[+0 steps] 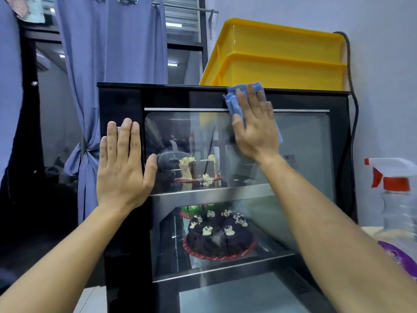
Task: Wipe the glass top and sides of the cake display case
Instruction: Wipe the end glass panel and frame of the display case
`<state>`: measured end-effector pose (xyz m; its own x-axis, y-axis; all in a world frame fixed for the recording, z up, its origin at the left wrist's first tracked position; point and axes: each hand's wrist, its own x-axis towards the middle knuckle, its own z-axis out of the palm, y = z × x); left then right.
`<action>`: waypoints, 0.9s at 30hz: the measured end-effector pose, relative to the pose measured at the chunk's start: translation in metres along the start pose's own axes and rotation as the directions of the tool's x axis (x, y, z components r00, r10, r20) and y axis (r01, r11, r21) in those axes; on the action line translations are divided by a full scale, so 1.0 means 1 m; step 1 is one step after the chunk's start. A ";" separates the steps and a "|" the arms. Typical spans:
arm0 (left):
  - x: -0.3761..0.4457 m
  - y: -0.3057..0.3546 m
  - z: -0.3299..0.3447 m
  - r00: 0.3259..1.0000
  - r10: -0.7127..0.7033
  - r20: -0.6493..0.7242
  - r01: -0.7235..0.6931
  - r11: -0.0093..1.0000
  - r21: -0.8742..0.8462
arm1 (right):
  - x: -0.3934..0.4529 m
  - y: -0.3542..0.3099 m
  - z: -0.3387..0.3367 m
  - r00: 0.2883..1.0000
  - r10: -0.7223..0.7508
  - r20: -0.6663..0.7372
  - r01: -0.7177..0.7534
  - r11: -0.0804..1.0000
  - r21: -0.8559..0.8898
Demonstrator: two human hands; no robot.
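Black-framed case straight ahead, its glass front facing the camera. Right hand flat on the upper glass near the top frame, fingers spread and extended, pressing a blue cloth against the pane; cloth folded, showing above the fingertips and at the hand's right edge, reaching onto the black top band. Left hand flat and open on the left frame, fingers together and pointing up, thumb lying over the edge of the glass; holding nothing. Behind the glass, upper shelf with a partly cut pale cake; lower shelf with a dark round cake topped with white dollops, and a green-edged one just behind it, mostly hidden. Two stacked yellow tubs on top of the case, toward the right. Spray bottle with red-and-white trigger right of the case, blurred. Blue curtain at far left, tied back.
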<state>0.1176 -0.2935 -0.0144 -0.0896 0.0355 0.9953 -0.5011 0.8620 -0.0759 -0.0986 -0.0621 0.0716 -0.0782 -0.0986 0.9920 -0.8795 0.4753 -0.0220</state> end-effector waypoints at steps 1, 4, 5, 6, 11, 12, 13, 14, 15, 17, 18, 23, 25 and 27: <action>0.000 0.000 -0.001 1.000 -0.004 0.009 0.004 1.000 0.001 | -0.001 0.014 -0.004 0.999 0.040 -0.006 -0.040 0.999 0.001; 0.000 0.001 -0.003 1.000 -0.017 0.026 0.017 1.000 -0.008 | -0.006 0.062 -0.019 0.979 0.200 -0.032 -0.200 0.980 0.010; -0.001 0.002 -0.003 1.000 -0.018 0.024 0.018 1.000 -0.007 | -0.007 0.079 -0.025 0.968 0.247 -0.036 -0.247 0.969 0.015; -0.001 0.002 -0.002 1.000 -0.019 0.018 0.019 1.000 -0.002 | -0.007 0.095 -0.032 0.957 0.289 -0.036 -0.288 0.957 0.026; 0.000 0.003 -0.002 1.000 -0.025 0.010 0.024 0.999 0.023 | 0.005 0.144 -0.055 0.824 0.554 -0.118 -0.546 0.833 0.091; 0.000 0.003 -0.002 1.000 -0.024 0.015 0.024 0.999 0.025 | 0.008 0.149 -0.057 0.795 0.593 -0.128 -0.585 0.805 0.100; 0.000 0.003 -0.002 1.000 -0.025 0.019 0.024 0.999 0.024 | 0.010 0.153 -0.058 0.773 0.621 -0.128 -0.613 0.784 0.104; 0.000 0.003 -0.002 0.999 -0.027 0.021 0.026 0.999 0.023 | 0.013 0.156 -0.058 0.755 0.643 -0.127 -0.634 0.766 0.108; 0.000 0.003 -0.002 0.999 -0.027 0.022 0.026 0.999 0.022 | 0.016 0.159 -0.059 0.734 0.667 -0.130 -0.657 0.745 0.115; 0.000 0.005 -0.002 1.000 -0.025 0.018 0.024 0.999 0.022 | 0.019 0.165 -0.061 0.676 0.724 -0.139 -0.709 0.690 0.144; 0.001 0.005 -0.002 1.000 -0.025 0.014 0.025 0.999 0.027 | 0.019 0.164 -0.060 0.637 0.757 -0.143 -0.741 0.653 0.156; 0.002 0.005 -0.001 1.000 -0.020 0.003 0.020 0.999 0.028 | 0.019 0.084 -0.038 0.474 0.857 -0.203 -0.837 0.510 0.197; 0.002 0.004 -0.002 1.000 -0.018 0.009 0.018 1.000 0.014 | 0.021 0.018 -0.016 0.634 0.746 -0.204 -0.727 0.665 0.170; 0.002 0.004 -0.002 0.999 -0.025 0.021 0.025 1.000 -0.004 | 0.010 -0.045 0.013 0.850 0.479 -0.219 -0.471 0.878 0.091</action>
<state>0.1175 -0.2890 -0.0125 -0.0957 0.0035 0.9954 -0.4999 0.8646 -0.0511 -0.0665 -0.0959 0.0812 -0.3845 0.3353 0.8601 -0.7777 0.3844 -0.4974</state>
